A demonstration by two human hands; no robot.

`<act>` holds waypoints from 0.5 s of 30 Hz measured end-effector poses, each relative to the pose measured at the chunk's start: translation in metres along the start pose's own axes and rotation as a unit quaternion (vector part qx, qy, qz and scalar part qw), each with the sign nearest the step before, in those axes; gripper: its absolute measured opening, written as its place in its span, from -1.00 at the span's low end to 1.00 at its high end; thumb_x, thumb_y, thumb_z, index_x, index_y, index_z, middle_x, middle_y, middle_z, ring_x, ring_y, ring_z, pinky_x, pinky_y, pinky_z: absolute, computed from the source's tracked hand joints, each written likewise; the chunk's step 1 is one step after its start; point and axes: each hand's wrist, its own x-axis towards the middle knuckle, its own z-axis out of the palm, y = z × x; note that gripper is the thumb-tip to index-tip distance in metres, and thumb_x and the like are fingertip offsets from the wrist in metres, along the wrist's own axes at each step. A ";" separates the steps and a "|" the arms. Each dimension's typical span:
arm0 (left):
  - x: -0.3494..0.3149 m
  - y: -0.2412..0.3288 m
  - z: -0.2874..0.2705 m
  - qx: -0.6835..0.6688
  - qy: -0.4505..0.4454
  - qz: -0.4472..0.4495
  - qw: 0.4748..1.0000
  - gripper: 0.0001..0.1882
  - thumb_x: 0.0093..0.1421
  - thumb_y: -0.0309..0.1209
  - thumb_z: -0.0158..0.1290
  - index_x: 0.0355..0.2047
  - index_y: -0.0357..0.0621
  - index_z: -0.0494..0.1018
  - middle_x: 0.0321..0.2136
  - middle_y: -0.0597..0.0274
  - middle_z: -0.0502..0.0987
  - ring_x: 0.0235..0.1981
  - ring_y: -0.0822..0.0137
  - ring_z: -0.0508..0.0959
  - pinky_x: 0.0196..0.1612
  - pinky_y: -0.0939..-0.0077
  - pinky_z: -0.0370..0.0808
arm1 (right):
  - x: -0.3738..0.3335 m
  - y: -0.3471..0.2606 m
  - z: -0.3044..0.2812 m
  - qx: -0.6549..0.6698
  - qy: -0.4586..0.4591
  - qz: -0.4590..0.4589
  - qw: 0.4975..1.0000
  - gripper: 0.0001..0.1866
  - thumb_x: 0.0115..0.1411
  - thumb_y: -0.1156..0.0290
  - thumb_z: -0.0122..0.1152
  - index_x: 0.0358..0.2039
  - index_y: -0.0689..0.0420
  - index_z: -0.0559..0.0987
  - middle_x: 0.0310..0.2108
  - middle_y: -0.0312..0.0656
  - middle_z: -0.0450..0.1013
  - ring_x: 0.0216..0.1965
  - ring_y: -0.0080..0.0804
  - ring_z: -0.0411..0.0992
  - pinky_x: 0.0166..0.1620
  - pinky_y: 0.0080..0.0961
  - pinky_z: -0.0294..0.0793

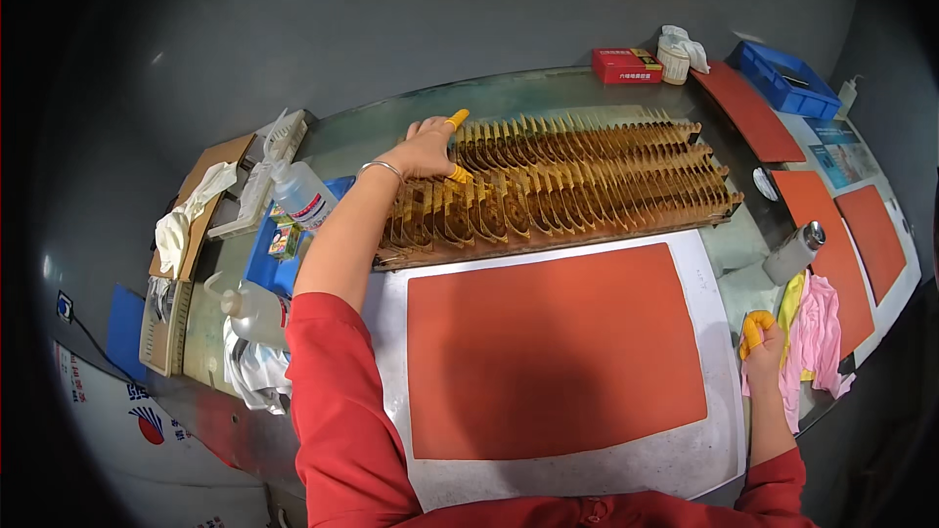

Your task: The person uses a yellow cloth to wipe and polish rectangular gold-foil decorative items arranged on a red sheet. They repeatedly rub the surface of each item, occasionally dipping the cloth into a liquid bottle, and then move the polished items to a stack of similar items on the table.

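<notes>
My left hand (426,149), with yellow finger cots and a thin bracelet on the wrist, reaches into the left end of a long brown slotted rack (587,181) filled with several thin upright pieces; its fingers pinch at one of them. My right hand (761,340), also in yellow finger cots, rests closed on a pink cloth (818,332) at the table's right edge. Between my arms lies a large red-orange mat (553,352) on a white sheet (386,332).
Clear plastic bottles (303,194) and a blue tray (262,259) stand at the left. A metal dispenser can (794,252) stands right of the rack. Further red mats (748,112), a red box (626,66) and a blue bin (782,76) are at the back right.
</notes>
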 end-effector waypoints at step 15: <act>0.015 0.006 0.009 -0.127 -0.021 0.017 0.992 0.00 -0.15 -0.26 0.22 0.24 -0.19 -0.09 0.16 -0.05 0.07 0.20 0.00 0.08 0.22 0.35 0.09 | -0.001 0.001 0.002 -0.010 0.005 -0.002 1.000 -0.95 0.18 0.48 0.06 -0.38 0.17 0.43 -0.64 -0.39 0.28 -0.69 -0.76 0.14 -0.66 -0.80 0.07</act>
